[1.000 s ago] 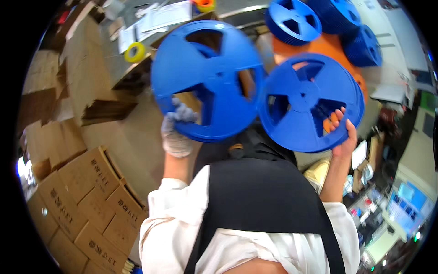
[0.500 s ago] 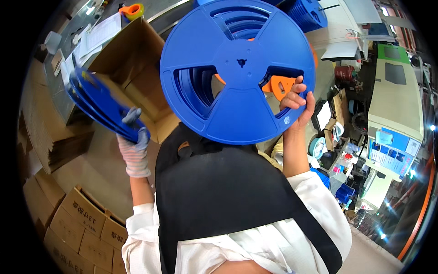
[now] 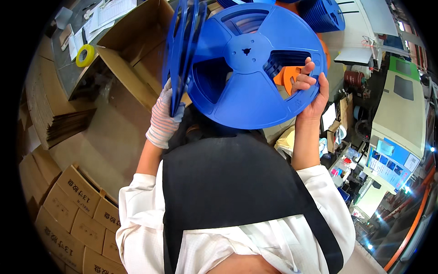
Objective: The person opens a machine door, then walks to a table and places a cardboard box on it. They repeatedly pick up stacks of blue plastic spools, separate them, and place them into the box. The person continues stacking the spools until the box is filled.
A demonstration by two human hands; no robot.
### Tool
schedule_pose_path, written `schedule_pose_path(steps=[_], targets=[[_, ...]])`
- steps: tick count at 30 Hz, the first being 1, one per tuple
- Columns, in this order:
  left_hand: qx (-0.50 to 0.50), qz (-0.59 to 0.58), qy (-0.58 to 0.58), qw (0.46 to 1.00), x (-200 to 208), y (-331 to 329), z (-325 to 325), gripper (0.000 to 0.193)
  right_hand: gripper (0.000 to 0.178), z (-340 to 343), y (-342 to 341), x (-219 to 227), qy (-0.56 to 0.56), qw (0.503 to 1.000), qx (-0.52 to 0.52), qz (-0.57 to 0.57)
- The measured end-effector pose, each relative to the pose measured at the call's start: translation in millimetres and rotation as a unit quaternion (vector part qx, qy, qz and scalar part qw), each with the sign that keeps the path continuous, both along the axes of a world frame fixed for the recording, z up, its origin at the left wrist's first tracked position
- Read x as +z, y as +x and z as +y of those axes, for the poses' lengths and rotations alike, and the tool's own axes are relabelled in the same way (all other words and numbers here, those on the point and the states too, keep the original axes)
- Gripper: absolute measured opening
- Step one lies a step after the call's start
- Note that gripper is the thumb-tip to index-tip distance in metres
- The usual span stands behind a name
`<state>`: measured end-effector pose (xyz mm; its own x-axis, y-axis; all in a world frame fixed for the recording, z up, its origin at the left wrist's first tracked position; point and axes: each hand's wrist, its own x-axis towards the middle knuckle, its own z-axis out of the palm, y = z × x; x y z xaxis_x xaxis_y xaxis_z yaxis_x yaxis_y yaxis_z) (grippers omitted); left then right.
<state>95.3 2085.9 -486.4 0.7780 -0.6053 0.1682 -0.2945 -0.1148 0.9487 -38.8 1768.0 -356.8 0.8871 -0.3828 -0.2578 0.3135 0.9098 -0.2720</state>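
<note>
Stacking brown cartons [image 3: 68, 214] lower left; gloved left hand [image 3: 163, 119] grips edge-on blue reel [image 3: 182, 50], right hand [image 3: 311, 89] clamps flat blue reel [image 3: 248, 68].

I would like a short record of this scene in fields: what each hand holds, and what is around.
left hand: gloved, grips the rim of a blue reel seen edge-on
right hand: bare, holds the rim of a large blue reel facing the camera, fingers through a spoke opening
open cardboard box: behind the reels, at left
yellow tape roll: on the surface, upper left
stacked cartons: lower left
</note>
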Motion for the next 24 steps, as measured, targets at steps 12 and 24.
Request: schedule_pose_path(steps=[12, 24], targets=[[0.279, 0.490, -0.138, 0.814, -139, 81, -35, 0.029, 0.043, 20, -26, -24, -0.206, 0.939, -0.074, 0.265], [0.243, 0.529, 0.002, 0.813, -312, 128, -85, 0.041, 0.046, 28, -7, -36, -0.193, 0.889, -0.076, 0.408]])
